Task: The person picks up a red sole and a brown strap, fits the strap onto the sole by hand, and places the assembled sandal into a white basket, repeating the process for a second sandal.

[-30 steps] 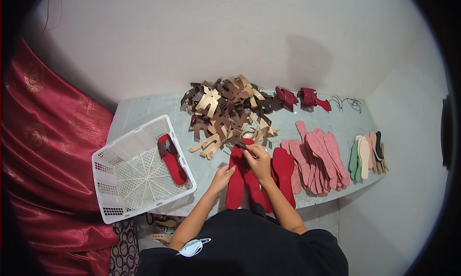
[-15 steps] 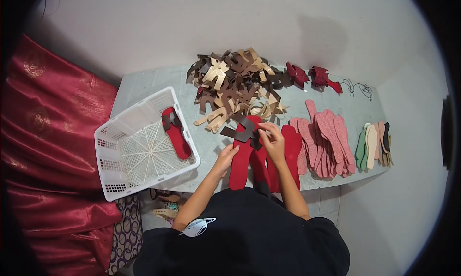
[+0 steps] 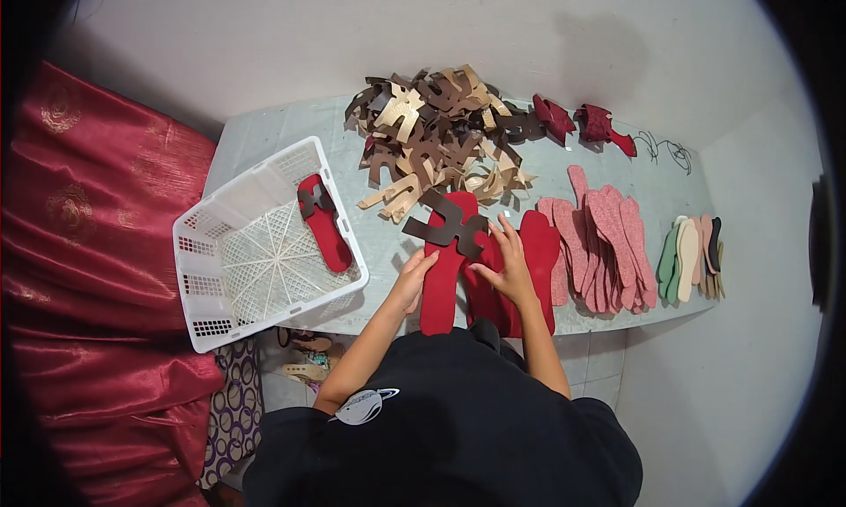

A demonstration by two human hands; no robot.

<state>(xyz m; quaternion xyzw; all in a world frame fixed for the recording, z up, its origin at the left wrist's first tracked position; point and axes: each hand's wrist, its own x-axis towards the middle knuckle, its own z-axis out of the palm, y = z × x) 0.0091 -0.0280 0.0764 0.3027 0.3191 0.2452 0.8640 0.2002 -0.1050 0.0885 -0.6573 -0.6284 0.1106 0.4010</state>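
My left hand grips the edge of a red sole with thumb and fingers. Across the sole's upper part lies a dark brown cut strap piece, its arms reaching past both edges. My right hand, fingers spread, is at the strap's right end; whether its fingertips touch the strap is hard to tell. More red soles lie beneath and beside my right hand. Above both hands is a heap of brown and gold strap pieces.
A white plastic basket on the left holds a red sole with a brown strap. To the right are pink soles, then green, cream and black soles. Dark red pieces and black cord lie at the back.
My right hand's fingers have spread apart from their pinch at the strap. The strap now lies flatter across the sole. The view has shifted slightly, moving the table's contents upward.
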